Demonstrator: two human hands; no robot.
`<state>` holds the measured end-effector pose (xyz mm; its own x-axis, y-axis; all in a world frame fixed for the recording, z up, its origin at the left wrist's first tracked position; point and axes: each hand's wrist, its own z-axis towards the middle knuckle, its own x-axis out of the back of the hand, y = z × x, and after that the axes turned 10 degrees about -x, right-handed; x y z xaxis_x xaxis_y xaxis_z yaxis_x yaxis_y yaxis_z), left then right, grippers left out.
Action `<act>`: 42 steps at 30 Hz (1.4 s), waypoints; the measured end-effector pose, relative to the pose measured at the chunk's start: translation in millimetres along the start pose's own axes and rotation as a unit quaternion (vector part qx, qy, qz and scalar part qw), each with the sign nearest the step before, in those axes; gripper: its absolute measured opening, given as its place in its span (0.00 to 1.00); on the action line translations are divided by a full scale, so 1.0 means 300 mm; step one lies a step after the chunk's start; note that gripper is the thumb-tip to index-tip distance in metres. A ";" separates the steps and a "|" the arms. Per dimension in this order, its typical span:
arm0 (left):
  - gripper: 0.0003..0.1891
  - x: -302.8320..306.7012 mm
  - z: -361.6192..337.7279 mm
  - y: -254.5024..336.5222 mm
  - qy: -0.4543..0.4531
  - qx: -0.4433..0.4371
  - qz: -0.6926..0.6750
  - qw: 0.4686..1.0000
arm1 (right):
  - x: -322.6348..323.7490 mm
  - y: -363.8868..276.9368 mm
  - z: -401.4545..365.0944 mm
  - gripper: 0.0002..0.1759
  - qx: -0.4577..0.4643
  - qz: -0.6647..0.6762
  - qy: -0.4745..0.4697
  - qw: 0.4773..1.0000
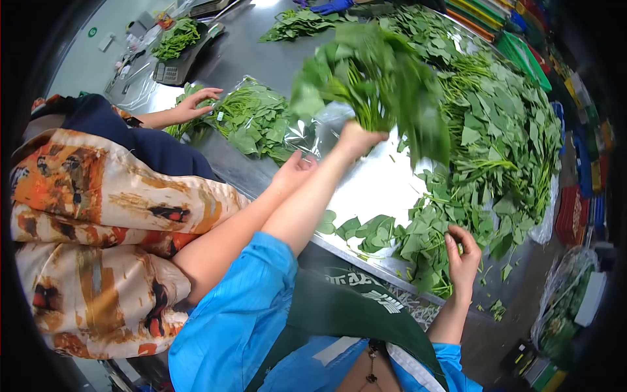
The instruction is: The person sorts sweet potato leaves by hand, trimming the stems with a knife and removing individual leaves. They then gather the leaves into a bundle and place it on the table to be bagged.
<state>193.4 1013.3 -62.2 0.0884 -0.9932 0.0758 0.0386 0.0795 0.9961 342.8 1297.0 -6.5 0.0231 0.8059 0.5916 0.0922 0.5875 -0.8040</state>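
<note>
My left hand [360, 140] is closed round the stems of a large bunch of leafy greens [379, 72], raised over the metal table and blurred at its leaves. Near the table's front edge, my right hand [462, 255] has its fingers apart and curved, with nothing in it, beside loose greens [424, 251]. A big heap of greens [496, 137] covers the table's right side. Left of the raised bunch lies a bunch in clear plastic [255, 117].
At the left, a co-worker in a patterned top [111, 196] has one hand [196, 104] by the wrapped bunch and another [295, 171] close to my left forearm. A scale [175, 70] bearing greens stands behind. Crates [522, 59] are at the back right.
</note>
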 end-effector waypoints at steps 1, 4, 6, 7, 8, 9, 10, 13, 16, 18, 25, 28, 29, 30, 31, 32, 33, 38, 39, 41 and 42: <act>0.14 0.035 0.059 0.028 0.002 0.046 -0.076 0.996 | -0.006 0.003 -0.004 0.09 -0.007 0.000 -0.004 1.000; 0.10 0.130 0.271 -0.032 -0.012 0.143 -0.224 0.964 | -0.015 0.006 -0.023 0.09 -0.029 0.013 -0.006 0.999; 0.11 0.223 0.381 -0.082 -0.013 0.183 -0.235 0.955 | -0.014 0.018 -0.034 0.09 -0.038 0.005 0.003 0.999; 0.11 0.280 0.419 -0.083 -0.014 0.209 -0.246 0.947 | -0.010 0.019 -0.044 0.09 -0.048 -0.006 0.010 0.999; 0.11 0.341 0.461 -0.088 -0.030 0.231 -0.207 0.950 | -0.004 0.020 -0.053 0.09 -0.065 -0.001 0.011 0.998; 0.11 0.412 0.493 -0.092 -0.112 0.181 -0.129 0.969 | -0.001 0.033 -0.062 0.09 -0.081 0.011 0.018 0.997; 0.10 0.469 0.528 -0.103 -0.124 0.184 -0.125 0.967 | 0.003 0.052 -0.071 0.09 -0.088 0.002 0.025 0.996; 0.09 0.616 0.639 -0.122 -0.218 0.184 -0.025 0.958 | 0.012 0.081 -0.097 0.10 -0.136 0.002 0.042 0.990; 0.09 0.696 0.697 -0.089 -0.235 0.223 0.025 0.946 | 0.005 0.097 -0.112 0.10 -0.192 -0.015 0.050 0.980; 0.09 0.740 0.733 -0.095 -0.221 0.267 0.061 0.936 | -0.006 0.102 -0.106 0.11 -0.215 -0.039 0.045 0.975; 0.18 0.882 0.874 -0.220 -0.305 0.316 0.147 0.886 | -0.053 0.052 -0.009 0.11 -0.285 -0.046 0.015 0.957; 0.25 0.927 0.925 -0.257 -0.318 0.284 0.238 0.873 | -0.069 0.030 0.032 0.11 -0.288 -0.060 -0.009 0.956; 0.28 0.933 0.929 -0.249 -0.310 0.272 0.275 0.869 | -0.074 0.030 0.042 0.11 -0.292 -0.067 -0.017 0.954; 0.30 0.934 0.930 -0.228 -0.277 0.261 0.320 0.868 | -0.079 0.032 0.051 0.11 -0.292 -0.069 -0.023 0.954; 0.30 0.931 0.928 -0.213 -0.275 0.266 0.318 0.867 | -0.081 0.033 0.057 0.11 -0.279 -0.074 -0.032 0.957; 0.30 0.936 0.936 -0.214 -0.219 0.223 0.435 0.844 | -0.083 0.037 0.062 0.12 -0.265 -0.079 -0.039 0.960; 0.30 0.943 0.941 -0.211 -0.160 0.175 0.544 0.805 | -0.085 0.045 0.067 0.12 -0.265 -0.081 -0.043 0.960; 0.23 0.963 0.918 -0.154 -0.014 0.045 0.568 0.822 | -0.085 0.060 0.076 0.12 -0.265 -0.065 -0.049 0.961; 0.20 0.929 0.889 -0.135 0.063 -0.044 0.565 0.821 | -0.083 0.064 0.074 0.12 -0.264 -0.065 -0.050 0.961; 0.15 0.847 0.822 -0.110 -0.036 -0.075 0.562 0.823 | -0.082 0.074 0.066 0.11 -0.260 -0.068 -0.048 0.962; 0.15 0.812 0.790 -0.101 -0.111 -0.070 0.571 0.810 | -0.084 0.067 0.063 0.11 -0.260 -0.065 -0.046 0.962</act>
<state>-22.1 748.9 -63.1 -0.0351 -0.2545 0.9664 0.1710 0.9512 0.2567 325.1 1289.7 -38.7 -0.1074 0.7457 0.6576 0.5740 0.5865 -0.5714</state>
